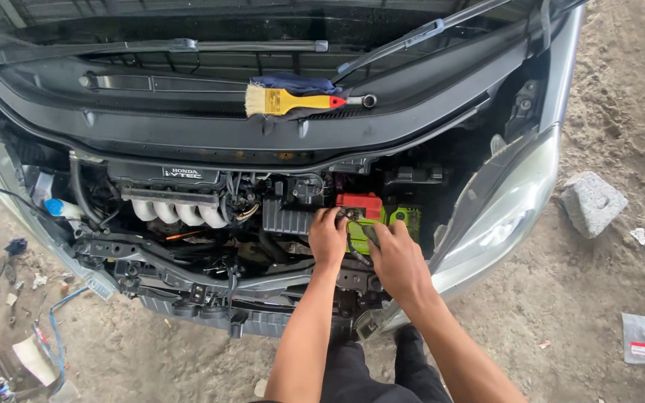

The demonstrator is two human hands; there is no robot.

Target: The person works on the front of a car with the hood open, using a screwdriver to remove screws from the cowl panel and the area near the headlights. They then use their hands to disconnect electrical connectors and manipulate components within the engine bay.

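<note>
An informal, open-air car repair spot is shown. A car point(263, 134) with its bonnet raised and front bumper removed is parked on a bare dirt floor point(561, 313). The exposed engine bay point(210, 216) is seen at center. A concrete block point(591, 201) lies at 3 o'clock, and scattered scraps and hoses point(46, 343) are strewn at 8 o'clock.

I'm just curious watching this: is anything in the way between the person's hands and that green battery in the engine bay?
Nothing visible. Both the left hand and the right hand are already at the top of the green battery, beside its red terminal cover.
</note>
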